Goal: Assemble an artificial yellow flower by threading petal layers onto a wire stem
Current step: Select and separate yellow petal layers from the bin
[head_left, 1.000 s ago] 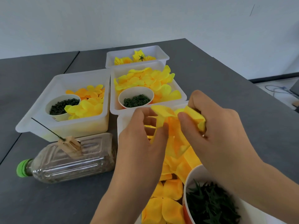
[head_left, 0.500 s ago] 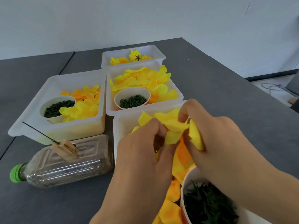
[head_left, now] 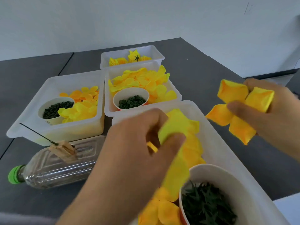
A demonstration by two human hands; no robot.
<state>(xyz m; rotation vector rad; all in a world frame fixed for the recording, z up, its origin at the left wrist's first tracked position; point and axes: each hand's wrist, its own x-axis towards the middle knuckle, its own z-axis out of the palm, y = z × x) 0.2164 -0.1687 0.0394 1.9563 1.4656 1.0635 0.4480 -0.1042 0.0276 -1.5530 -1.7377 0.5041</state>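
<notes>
My right hand (head_left: 272, 111) holds one four-lobed yellow-orange petal layer (head_left: 235, 111) out to the right of the near tray, pinched between thumb and fingers. My left hand (head_left: 138, 151) grips a bunch of yellow petal layers (head_left: 177, 127) over the near white tray (head_left: 215, 143), which holds more petals. A thin dark wire stem (head_left: 34, 133) sticks up at a slant from a wooden clothespin (head_left: 64, 149) on a clear plastic bottle (head_left: 53, 166) lying at the left. Both hands are motion-blurred.
A paper cup of dark green leaf pieces (head_left: 207, 207) sits in the near tray. Behind are a left tray (head_left: 48, 85) with petals and a cup of dark parts (head_left: 56, 108), a middle tray (head_left: 174, 88) with a cup of green rings (head_left: 131, 101), and a far tray (head_left: 154, 51) of finished flowers.
My hands have come apart. The right hand has pulled a single petal layer away to the right; the left hand keeps the rest of the bunch over the near tray.
</notes>
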